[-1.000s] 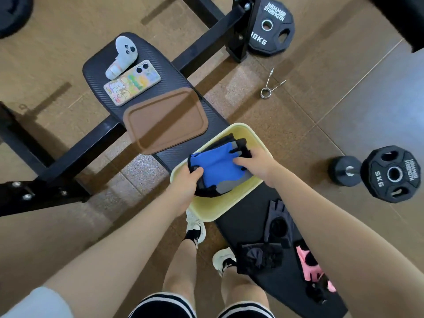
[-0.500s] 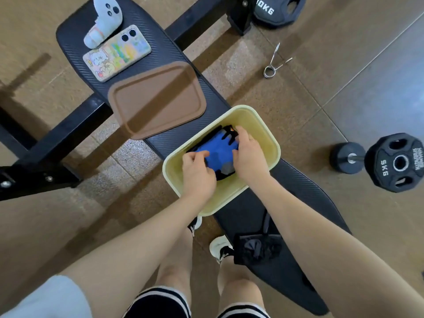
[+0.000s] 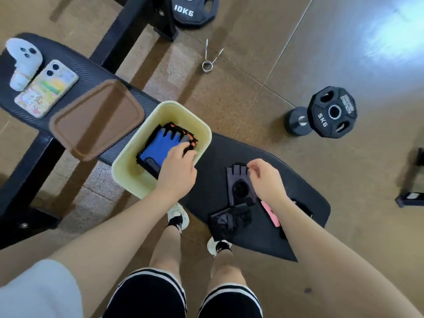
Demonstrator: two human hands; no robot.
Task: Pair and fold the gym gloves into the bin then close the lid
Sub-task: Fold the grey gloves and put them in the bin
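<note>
A pale yellow bin [image 3: 203, 130] stands on the black bench [image 3: 300, 193]. In it lies a folded blue and black glove pair [image 3: 160, 145] with orange trim. My left hand [image 3: 176, 172] reaches over the bin's near corner, and its fingers rest on the pair's black finger end. The brown lid [image 3: 96, 120] lies on the bench left of the bin. My right hand [image 3: 263, 181] is over a dark grey glove [image 3: 238, 183] lying flat on the bench, its fingertips pinching the glove's finger end. A black glove [image 3: 229, 220] lies just below it, and my right forearm partly hides a pink glove [image 3: 271, 214].
A phone [image 3: 46, 88] and a white controller [image 3: 23, 63] lie at the bench's far left end. On the floor are a 10 kg plate [image 3: 192, 10], a spring collar [image 3: 210, 58], a 5 kg plate [image 3: 332, 111] and a dumbbell [image 3: 297, 121]. The bench's black frame crosses the left side.
My right hand left the bin and moved right to the grey glove on the bench. The blue pair now lies down in the bin under my left fingers. The camera panned right.
</note>
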